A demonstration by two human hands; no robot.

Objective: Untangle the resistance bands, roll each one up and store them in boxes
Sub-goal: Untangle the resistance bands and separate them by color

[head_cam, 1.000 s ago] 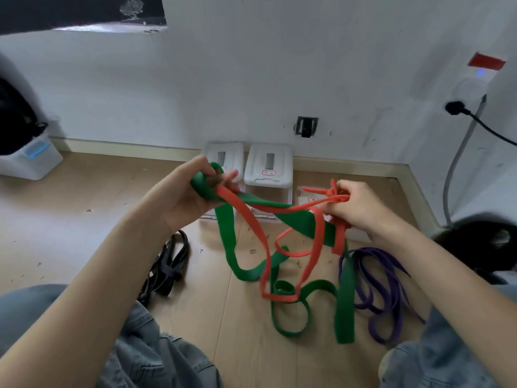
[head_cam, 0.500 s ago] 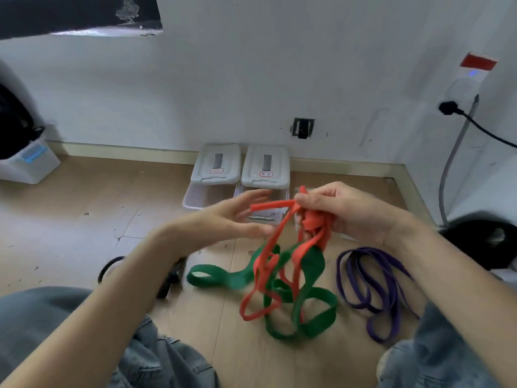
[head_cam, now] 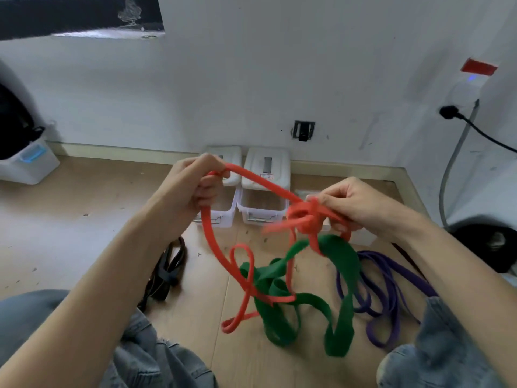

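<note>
left hand gripped a length of the red band | right hand pinched its knot, over the floor with the green band threaded through | step: untangling | next, we judged: loosen knot, free green

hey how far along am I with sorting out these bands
Early on. Nothing is rolled or boxed: both boxes look empty. Purple band and black band lie loose and apart on the floor. Your left hand and right hand grip the orange band, knotted near the right hand and looped through the green band. Left: separating those, rolling all four, boxing.
</note>
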